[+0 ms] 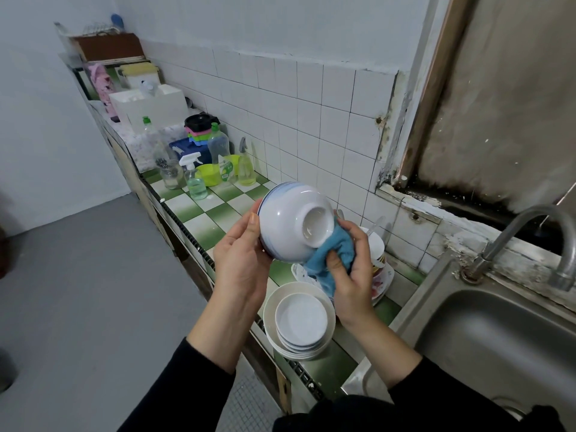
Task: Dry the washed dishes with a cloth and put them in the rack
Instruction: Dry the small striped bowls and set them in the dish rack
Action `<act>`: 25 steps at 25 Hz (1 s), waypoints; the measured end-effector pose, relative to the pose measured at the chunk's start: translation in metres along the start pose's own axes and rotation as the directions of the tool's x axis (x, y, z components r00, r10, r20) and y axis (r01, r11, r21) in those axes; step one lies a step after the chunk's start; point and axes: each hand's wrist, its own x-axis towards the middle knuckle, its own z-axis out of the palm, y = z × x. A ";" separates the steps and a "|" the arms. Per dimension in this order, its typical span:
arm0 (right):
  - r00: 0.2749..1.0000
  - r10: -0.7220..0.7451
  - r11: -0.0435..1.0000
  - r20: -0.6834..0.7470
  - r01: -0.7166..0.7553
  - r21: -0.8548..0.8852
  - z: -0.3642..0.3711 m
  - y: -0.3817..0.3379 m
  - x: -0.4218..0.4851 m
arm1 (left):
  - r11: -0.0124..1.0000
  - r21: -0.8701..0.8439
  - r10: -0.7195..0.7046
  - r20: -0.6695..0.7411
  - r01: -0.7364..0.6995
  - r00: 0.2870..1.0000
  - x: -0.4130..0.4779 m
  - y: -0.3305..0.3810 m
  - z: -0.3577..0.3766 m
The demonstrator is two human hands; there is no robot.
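Bowl (pixel 288 224) sits tilted in my left hand (pixel 241 260), fingers curled round its rim; my right hand (pixel 349 269) pinches the blue cloth (pixel 330 257) against its base.

Left hand (pixel 243 260) grips the bowl (pixel 286 229), right hand (pixel 353 269) clutches the cloth (pixel 318 269), forearms raised

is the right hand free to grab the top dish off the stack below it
Probably not yet: the right hand grips the blue cloth against the bowl. The stack lies uncovered just below, so nothing blocks the way once the cloth is put down.
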 end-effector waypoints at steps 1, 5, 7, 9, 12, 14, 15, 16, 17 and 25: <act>1.000 0.010 1.000 0.015 -0.010 0.013 -0.002 -0.004 0.004 | 1.000 0.028 0.009 0.013 -0.009 1.000 0.000 -0.001 -0.003; 0.989 0.084 0.996 0.123 -0.082 -0.024 -0.006 -0.021 0.023 | 0.937 0.265 0.213 0.076 -0.226 0.974 0.000 -0.002 -0.012; 0.983 0.057 0.991 0.177 -0.035 -0.127 -0.006 -0.025 0.029 | 0.889 0.338 0.285 0.123 -0.310 0.951 -0.006 -0.002 -0.010; 0.971 -0.036 0.969 0.235 0.092 -0.230 -0.003 -0.029 0.027 | 0.861 0.350 0.334 0.158 -0.369 0.929 -0.009 -0.001 -0.007; 0.907 -0.226 0.839 0.354 0.366 -0.402 0.006 -0.033 0.020 | 0.837 0.356 0.374 0.184 -0.416 0.909 -0.009 0.001 -0.007; 0.832 -0.298 0.705 0.468 0.523 -0.480 0.011 -0.029 0.016 | 0.847 0.361 0.368 0.135 -0.391 0.920 -0.007 0.000 -0.009; 0.791 -0.314 0.643 0.525 0.584 -0.495 0.012 -0.024 0.014 | 0.854 0.363 0.359 0.109 -0.373 0.927 -0.006 -0.001 -0.011; 0.759 -0.316 0.599 0.569 0.625 -0.501 0.010 -0.020 0.011 | 0.858 0.367 0.350 0.094 -0.360 0.932 -0.005 -0.002 -0.013; 0.740 -0.316 0.583 0.594 0.645 -0.494 0.008 -0.016 0.009 | 0.860 0.371 0.343 0.090 -0.351 0.935 -0.005 -0.003 -0.016; 0.974 -0.089 0.925 0.208 0.159 -0.345 0.016 -0.031 0.015 | 0.894 0.308 0.324 0.054 -0.325 0.944 -0.007 -0.005 -0.012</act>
